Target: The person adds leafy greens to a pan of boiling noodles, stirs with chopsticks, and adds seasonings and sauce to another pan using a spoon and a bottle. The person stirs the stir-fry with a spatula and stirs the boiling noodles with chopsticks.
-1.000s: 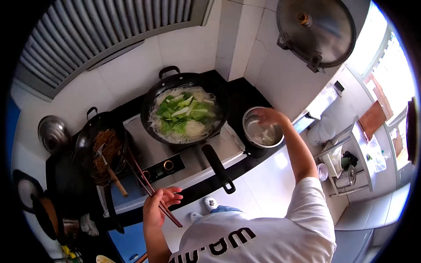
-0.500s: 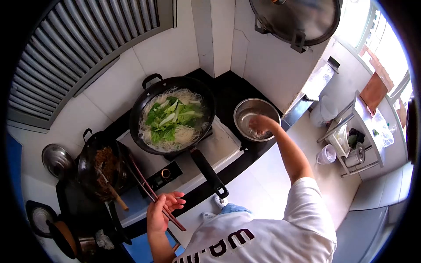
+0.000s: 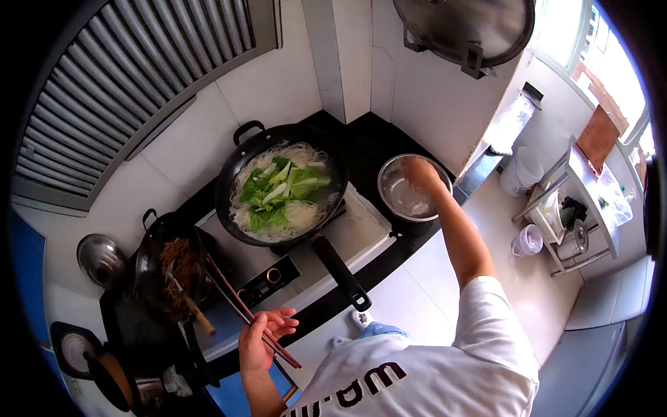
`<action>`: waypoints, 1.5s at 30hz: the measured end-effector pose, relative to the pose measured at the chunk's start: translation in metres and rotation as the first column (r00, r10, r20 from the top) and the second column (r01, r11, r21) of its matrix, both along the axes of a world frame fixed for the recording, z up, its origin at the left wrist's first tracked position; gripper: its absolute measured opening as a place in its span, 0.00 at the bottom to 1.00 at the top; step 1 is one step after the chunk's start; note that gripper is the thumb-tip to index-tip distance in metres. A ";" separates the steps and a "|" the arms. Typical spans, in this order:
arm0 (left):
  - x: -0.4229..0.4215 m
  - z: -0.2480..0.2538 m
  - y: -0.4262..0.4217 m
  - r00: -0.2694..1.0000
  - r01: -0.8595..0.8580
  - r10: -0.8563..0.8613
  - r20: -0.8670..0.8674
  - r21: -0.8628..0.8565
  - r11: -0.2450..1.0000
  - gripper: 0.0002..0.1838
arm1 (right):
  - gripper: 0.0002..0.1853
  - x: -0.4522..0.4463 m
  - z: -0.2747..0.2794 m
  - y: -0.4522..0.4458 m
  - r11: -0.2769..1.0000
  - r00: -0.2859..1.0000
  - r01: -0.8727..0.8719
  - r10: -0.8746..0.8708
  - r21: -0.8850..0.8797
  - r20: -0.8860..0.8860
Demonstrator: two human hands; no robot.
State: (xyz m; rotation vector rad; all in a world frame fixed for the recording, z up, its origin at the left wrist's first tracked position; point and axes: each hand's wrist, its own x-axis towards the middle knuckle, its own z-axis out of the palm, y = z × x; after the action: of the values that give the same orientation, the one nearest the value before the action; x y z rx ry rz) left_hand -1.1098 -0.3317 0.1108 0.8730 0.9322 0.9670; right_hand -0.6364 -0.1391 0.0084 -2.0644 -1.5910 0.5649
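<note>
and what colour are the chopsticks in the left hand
The chopsticks are dark reddish brown, best seen in the head view.

Greens [image 3: 281, 191] in wok [image 3: 335, 163]; bowl [image 3: 393, 189] right, second pan [image 3: 150, 254] left.

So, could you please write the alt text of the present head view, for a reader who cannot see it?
The left hand holds chopsticks and the right hand is at the opening of a metal bowl. Beside the bowl, a black pan on the stove holds leafy greens and pale noodles; another pan, further left, holds brown food.
</note>
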 end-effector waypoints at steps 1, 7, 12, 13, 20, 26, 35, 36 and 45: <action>-0.001 0.001 -0.001 1.000 -0.001 0.001 -0.007 -0.003 1.000 0.17 | 0.13 0.005 -0.013 0.016 0.989 0.998 -0.021 0.030 0.149 -0.059; 0.006 0.004 0.001 0.999 0.026 -0.026 0.018 -0.001 1.000 0.17 | 0.17 -0.137 0.129 0.019 0.758 0.629 0.122 0.441 0.641 -0.641; 0.001 -0.002 0.001 0.999 0.051 -0.051 0.016 0.009 0.999 0.17 | 0.22 -0.121 0.116 0.022 0.769 0.901 -0.130 0.355 0.626 -0.249; 0.000 -0.004 0.000 1.000 0.027 -0.027 0.016 0.004 1.000 0.17 | 0.19 -0.100 0.103 0.022 0.779 0.939 -0.046 0.247 0.625 -0.238; 0.006 -0.006 0.004 1.000 0.025 -0.026 -0.018 -0.050 0.998 0.17 | 0.13 -0.016 -0.056 -0.003 0.983 0.985 -0.144 0.154 -0.115 0.077; 0.015 -0.001 0.015 0.994 0.078 -0.081 -0.067 -0.043 0.996 0.17 | 0.10 -0.056 -0.038 -0.012 0.994 0.991 0.072 -0.082 -0.084 -0.111; 0.024 0.002 0.018 0.987 0.125 -0.128 -0.092 -0.043 0.991 0.18 | 0.09 -0.048 0.076 -0.006 0.844 0.945 0.041 0.142 0.534 -0.296; 0.026 0.001 0.018 0.987 0.126 -0.130 -0.093 -0.046 0.991 0.18 | 0.08 -0.060 0.101 -0.004 0.748 0.908 0.096 0.204 0.657 -0.366; 0.025 0.005 0.010 0.997 0.072 -0.072 -0.041 -0.010 0.997 0.17 | 0.19 -0.067 0.087 -0.002 0.916 0.994 -0.097 0.107 0.389 -0.005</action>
State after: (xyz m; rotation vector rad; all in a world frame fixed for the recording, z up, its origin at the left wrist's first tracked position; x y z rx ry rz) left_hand -1.0851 -0.3222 0.1160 0.9166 0.9334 0.8850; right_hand -0.7039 -0.1410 0.0956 -1.6811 -1.6489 0.2781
